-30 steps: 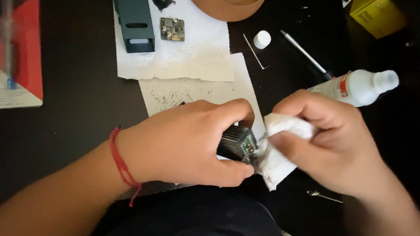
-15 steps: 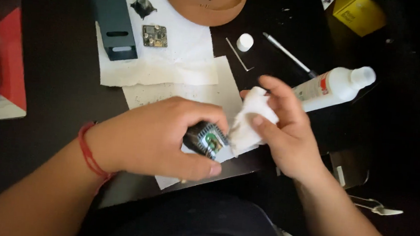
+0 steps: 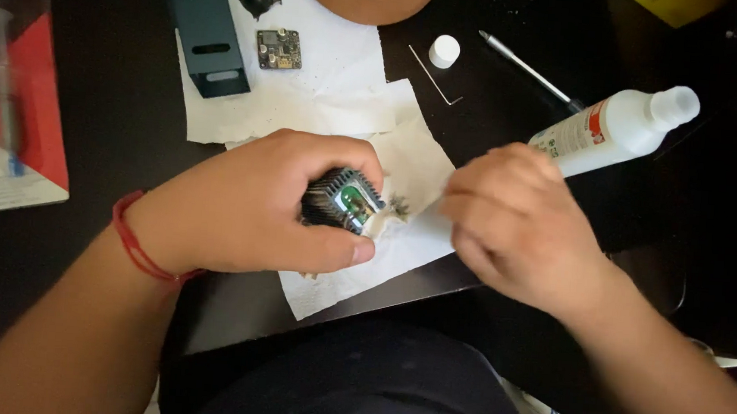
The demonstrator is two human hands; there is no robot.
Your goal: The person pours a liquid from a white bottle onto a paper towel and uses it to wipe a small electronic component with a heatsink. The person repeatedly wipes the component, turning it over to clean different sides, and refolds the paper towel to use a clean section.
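Left hand (image 3: 247,211) had the finned module (image 3: 343,201) in a tight grip; right hand (image 3: 514,226) pinched tissue (image 3: 407,214) just right of it.

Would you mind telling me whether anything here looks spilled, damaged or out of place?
The white bottle lies on its side, uncapped; its cap sits apart. Dark specks dirty the paper towel beside the finned part.

One head-worn camera looks steeply down, close over the dark table (image 3: 87,153). It frames both forearms from near range, with no second view.
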